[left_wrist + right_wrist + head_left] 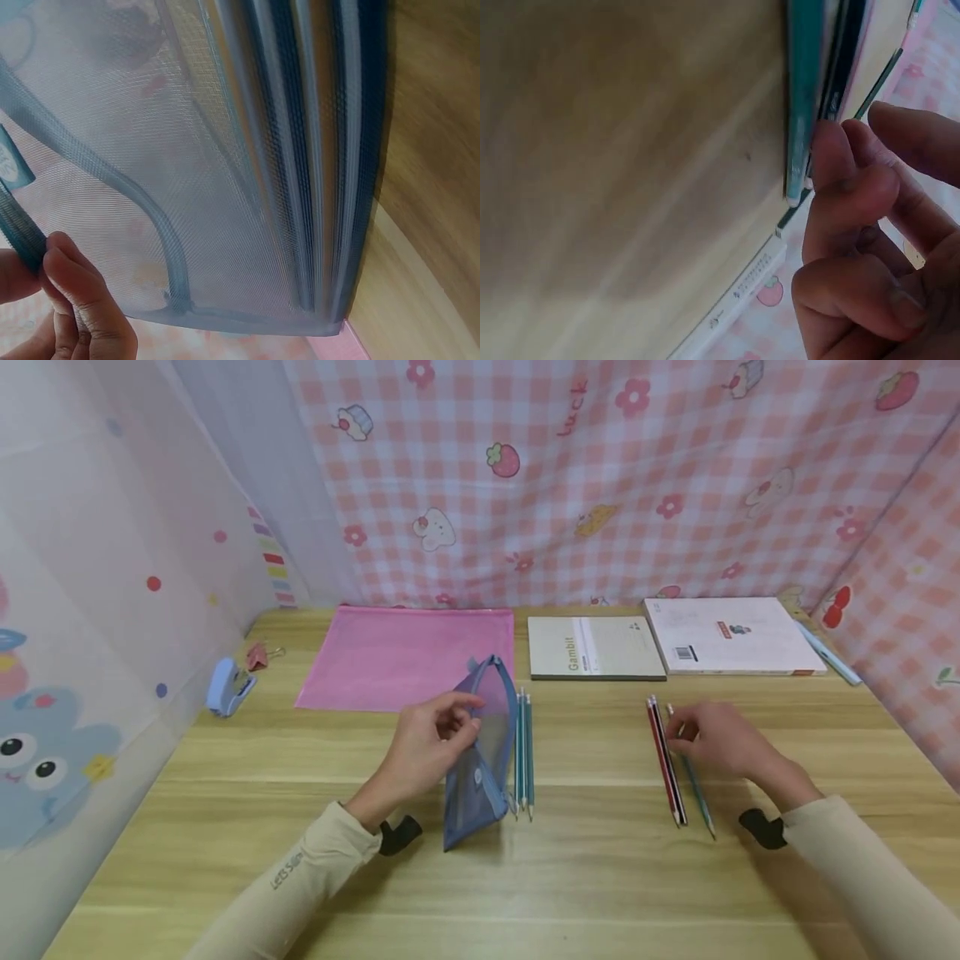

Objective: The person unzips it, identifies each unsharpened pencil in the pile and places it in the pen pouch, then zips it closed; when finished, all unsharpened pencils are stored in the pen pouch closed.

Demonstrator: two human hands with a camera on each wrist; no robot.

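My left hand (433,735) pinches the zip edge of a blue mesh zip pouch (476,793), which stands tilted with its mouth gaping. In the left wrist view, thumb and finger grip the edge strip, and long striped shapes show through the mesh (217,262). Several green pencils (523,752) lie just right of the pouch. On the right, my right hand (716,739) hovers at the upper end of a single green pencil (699,793). Its thumb stands apart from the bent fingers beside this pencil (802,112). Red and black striped pencils (663,760) lie alongside.
A pink zip folder (405,652) lies at the back, beside a Gambit notebook (615,647) and a white book (735,635). A light blue pen-like item (828,653) is at far right. A blue stapler (229,687) and pink binder clip (258,655) sit left.
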